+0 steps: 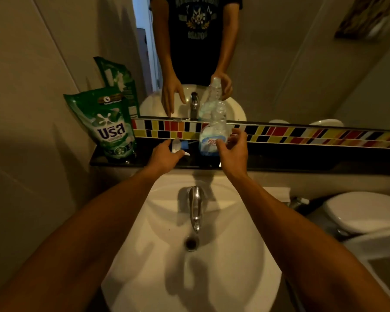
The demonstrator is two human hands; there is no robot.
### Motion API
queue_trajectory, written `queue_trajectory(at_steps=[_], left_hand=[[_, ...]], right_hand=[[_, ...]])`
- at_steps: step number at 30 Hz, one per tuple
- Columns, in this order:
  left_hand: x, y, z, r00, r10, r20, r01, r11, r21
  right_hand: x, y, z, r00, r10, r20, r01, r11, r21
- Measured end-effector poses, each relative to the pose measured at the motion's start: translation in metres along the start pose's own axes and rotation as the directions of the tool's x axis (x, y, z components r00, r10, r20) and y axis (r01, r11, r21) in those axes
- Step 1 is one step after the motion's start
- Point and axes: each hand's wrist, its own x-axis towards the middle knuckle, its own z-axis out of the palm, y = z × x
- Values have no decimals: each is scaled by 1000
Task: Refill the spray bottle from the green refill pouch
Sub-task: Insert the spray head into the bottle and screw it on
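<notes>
A clear spray bottle (214,129) with a blue label stands upright on the dark shelf (302,162) behind the sink, its neck without a top. My right hand (231,149) hovers just in front of it, fingers spread, not gripping. The white and blue spray head (179,147) lies on the shelf to the bottle's left. My left hand (164,155) reaches over it with fingers apart, touching or nearly touching it. The green refill pouch (108,124) stands upright at the shelf's left end, against the wall.
A white sink (234,255) with a chrome tap (196,206) lies below my arms. A mirror (302,64) above a band of coloured tiles (313,135) reflects a person's hands and the bottle. A white toilet (365,212) is at the right.
</notes>
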Motion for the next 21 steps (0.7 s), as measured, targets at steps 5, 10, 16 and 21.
queue_trajectory(at_steps=[5,10,16,21], left_hand=[[26,-2,17,995,-90,-30,91,995,42],[42,-5,31,981,-160,-106,172,979,109],[52,-3,48,954,-230,-193,248,966,72],[58,-5,50,936,-313,-163,306,950,-70]], right_hand=[[31,-8,-10,993,4,118,7,996,-92],[55,-7,-10,966,58,251,-9,981,-193],[68,7,-5,967,53,249,25,954,-298],[75,12,-3,957,89,277,-8,960,-281]])
